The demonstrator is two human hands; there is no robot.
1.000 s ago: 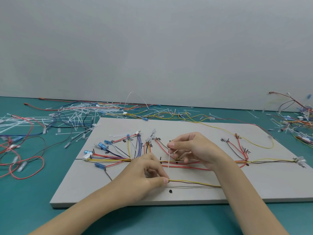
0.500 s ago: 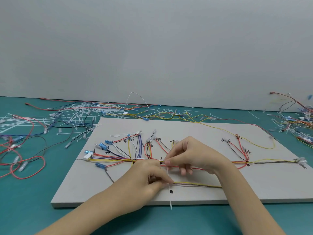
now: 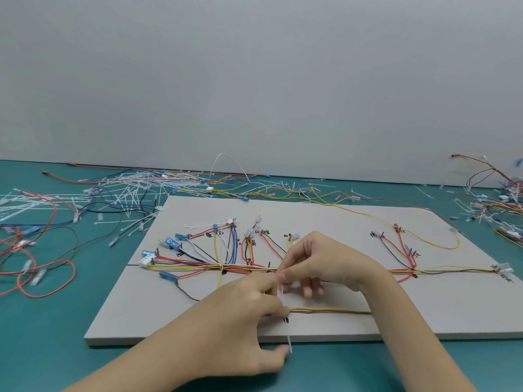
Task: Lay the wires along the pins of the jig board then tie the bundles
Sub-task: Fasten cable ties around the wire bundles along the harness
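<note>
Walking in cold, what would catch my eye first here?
Two hands meet over a pale jig board: the left hand and right hand pull a white cable tie near the coloured wire bundle along its middle. Loose wires and ties litter the teal table around it.

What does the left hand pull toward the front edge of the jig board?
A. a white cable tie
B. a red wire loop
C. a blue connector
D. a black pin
A: the left hand pinches the tail of the white cable tie, which runs down from the right hand past the jig board edge.
</note>
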